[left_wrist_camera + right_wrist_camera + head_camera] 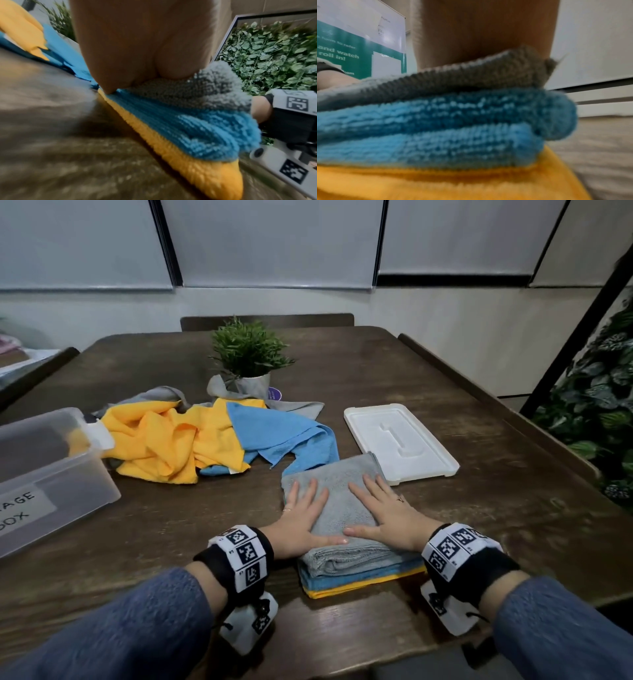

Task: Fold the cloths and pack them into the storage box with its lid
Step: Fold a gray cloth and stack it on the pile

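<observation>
A stack of folded cloths lies near the table's front: grey cloth on top, blue under it, yellow at the bottom. My left hand and right hand lie flat on the grey cloth with fingers spread, pressing it down. A heap of unfolded yellow, blue and grey cloths sits behind and to the left. The clear storage box stands at the left edge. Its white lid lies flat just beyond the stack, to the right.
A small potted plant stands behind the heap at mid-table. Chair backs show at the far side and at both sides of the dark wooden table. Leafy greenery fills the right edge.
</observation>
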A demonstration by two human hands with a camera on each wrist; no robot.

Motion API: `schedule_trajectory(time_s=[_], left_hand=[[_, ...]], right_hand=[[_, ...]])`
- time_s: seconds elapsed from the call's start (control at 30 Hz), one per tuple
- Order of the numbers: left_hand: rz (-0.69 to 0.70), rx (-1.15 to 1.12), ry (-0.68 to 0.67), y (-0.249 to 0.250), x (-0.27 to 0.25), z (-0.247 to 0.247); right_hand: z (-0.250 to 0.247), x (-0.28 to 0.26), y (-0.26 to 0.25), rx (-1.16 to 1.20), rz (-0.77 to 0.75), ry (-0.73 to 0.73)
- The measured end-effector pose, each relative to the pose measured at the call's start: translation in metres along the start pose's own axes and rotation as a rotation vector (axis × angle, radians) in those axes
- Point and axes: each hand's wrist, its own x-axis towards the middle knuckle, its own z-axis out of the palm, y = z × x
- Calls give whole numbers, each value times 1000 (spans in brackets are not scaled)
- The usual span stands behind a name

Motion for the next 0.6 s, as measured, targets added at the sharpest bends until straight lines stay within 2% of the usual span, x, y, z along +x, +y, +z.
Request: schedule_trajectory(time_s=[0.43,0.53,0.6], left_hand=[[79,-41,-39,23,45,-12],[102,-103,-85,16,43,-24],[144,-168,-69,6,36,-38]], right_hand=[[-22,10,40,74,77,30],[-30,9,33,30,122,-18],[-44,8,19,-52,171,-90]])
